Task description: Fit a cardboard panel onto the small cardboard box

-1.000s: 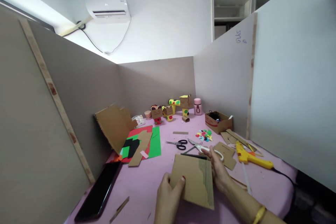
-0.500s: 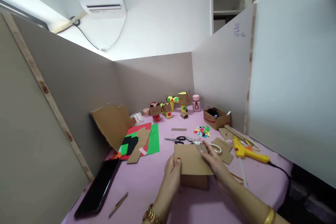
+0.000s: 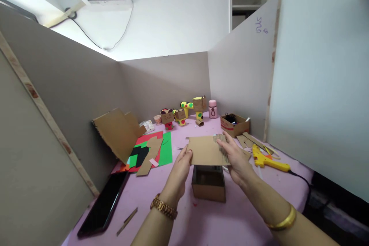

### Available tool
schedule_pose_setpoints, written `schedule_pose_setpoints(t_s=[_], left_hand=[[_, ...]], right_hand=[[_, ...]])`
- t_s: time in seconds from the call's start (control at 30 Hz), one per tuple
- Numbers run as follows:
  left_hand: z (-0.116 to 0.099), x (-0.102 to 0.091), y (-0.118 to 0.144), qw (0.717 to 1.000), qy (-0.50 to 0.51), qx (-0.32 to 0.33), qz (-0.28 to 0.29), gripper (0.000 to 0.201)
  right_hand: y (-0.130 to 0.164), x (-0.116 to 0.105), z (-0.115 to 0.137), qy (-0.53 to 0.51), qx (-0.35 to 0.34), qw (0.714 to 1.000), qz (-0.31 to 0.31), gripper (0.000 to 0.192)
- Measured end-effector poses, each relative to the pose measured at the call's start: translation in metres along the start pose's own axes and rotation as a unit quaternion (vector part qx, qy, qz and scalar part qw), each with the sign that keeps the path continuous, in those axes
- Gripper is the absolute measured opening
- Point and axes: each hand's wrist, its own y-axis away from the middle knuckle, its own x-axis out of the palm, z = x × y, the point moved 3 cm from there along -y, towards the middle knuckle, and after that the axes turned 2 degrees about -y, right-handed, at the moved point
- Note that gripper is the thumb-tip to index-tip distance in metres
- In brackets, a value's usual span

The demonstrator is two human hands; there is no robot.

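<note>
Cardboard sheet [image 3: 206, 150] is held up between both hands, its near edge at the far part of a small open box [image 3: 208, 193]. Left hand [image 3: 179, 167] pinches the left edge, thumb on top; right hand [image 3: 235, 157] grips the right edge, fingers over the top face, thumb hidden. Risks, judged: uneven finger pressure could crease the scored right end; a loosened pinch could drop the sheet onto the rim and shift the box. Small box: brown inner walls visible, rear hidden. Carton [image 3: 241, 128], back right: dark tangle [image 3: 230, 119] inside. Cup [image 3: 157, 120]: contents unclear.
</note>
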Motion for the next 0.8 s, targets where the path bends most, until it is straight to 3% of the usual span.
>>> schedule_pose_setpoints(t_s=[0.13, 0.33, 0.47, 0.6, 0.8], left_hand=[[0.024, -0.001, 0.008, 0.999, 0.014, -0.036, 0.029, 0.043], [0.080, -0.006, 0.003, 0.991, 0.086, -0.093, 0.033, 0.066], [0.078, -0.004, 0.011, 0.984, 0.146, -0.090, 0.039, 0.061], [0.064, -0.005, 0.033, 0.981, 0.176, -0.080, 0.008, 0.061], [0.068, -0.010, 0.053, 0.976, 0.183, -0.116, -0.017, 0.056]], right_hand=[[0.005, -0.014, -0.020, 0.000, 0.017, 1.000, -0.011, 0.078], [0.006, -0.046, -0.065, -0.007, 0.065, 0.997, -0.038, 0.080], [0.009, -0.042, -0.067, -0.033, 0.087, 0.996, -0.010, 0.071], [0.018, -0.031, -0.061, -0.061, 0.103, 0.992, 0.026, 0.066], [0.020, -0.035, -0.080, -0.076, 0.158, 0.984, 0.021, 0.046]])
